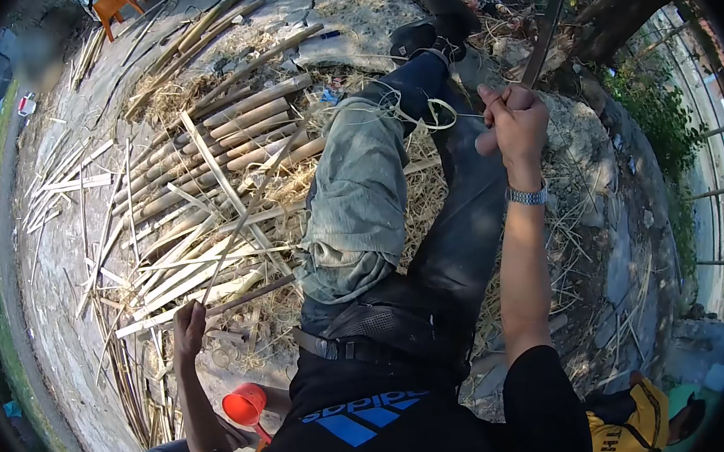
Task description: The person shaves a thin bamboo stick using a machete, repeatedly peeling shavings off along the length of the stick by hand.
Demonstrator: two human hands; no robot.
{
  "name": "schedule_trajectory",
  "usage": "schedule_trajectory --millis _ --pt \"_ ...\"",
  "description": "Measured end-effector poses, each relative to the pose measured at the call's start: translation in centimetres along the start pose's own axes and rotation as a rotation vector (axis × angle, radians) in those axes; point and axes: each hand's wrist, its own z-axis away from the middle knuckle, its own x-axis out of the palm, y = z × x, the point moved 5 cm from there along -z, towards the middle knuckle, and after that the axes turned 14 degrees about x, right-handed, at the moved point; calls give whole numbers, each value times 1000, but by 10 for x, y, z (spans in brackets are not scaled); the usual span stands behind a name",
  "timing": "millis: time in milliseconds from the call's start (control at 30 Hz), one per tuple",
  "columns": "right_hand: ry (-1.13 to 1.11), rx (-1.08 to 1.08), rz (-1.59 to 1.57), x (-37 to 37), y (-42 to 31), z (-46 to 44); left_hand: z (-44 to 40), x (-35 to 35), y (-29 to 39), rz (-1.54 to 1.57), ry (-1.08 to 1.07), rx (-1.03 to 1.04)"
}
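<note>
My right hand (pixel 516 122) is closed around the handle of a long knife (pixel 548 37), its dark blade pointing up and away past the knuckles. The rounded end of the handle sticks out below the fist. Beside this hand a thin pale curl of bamboo (pixel 441 114) loops above my knee. My left hand (pixel 188 329), low on the left, grips the near end of a thin bamboo strip (pixel 245 223) that slants up toward my leg. A grey-green cloth (pixel 355 192) is wrapped over that leg. Where the strip's far end lies is hard to make out.
Cut bamboo poles (pixel 249 120) and split bamboo slats (pixel 190 280) lie left of my legs, among shavings (pixel 290 189). A red plastic dipper (pixel 244 404) is near my left elbow. A tree trunk (pixel 631 4) leans at upper right. An orange stool (pixel 115 8) stands far off.
</note>
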Motion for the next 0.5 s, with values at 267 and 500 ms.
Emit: schedule_trajectory --millis 267,500 --pt "-473 -57 -829 93 -59 29 22 5 -18 369 166 24" --pt "-637 -21 -512 131 -47 59 39 12 -9 308 152 -15"
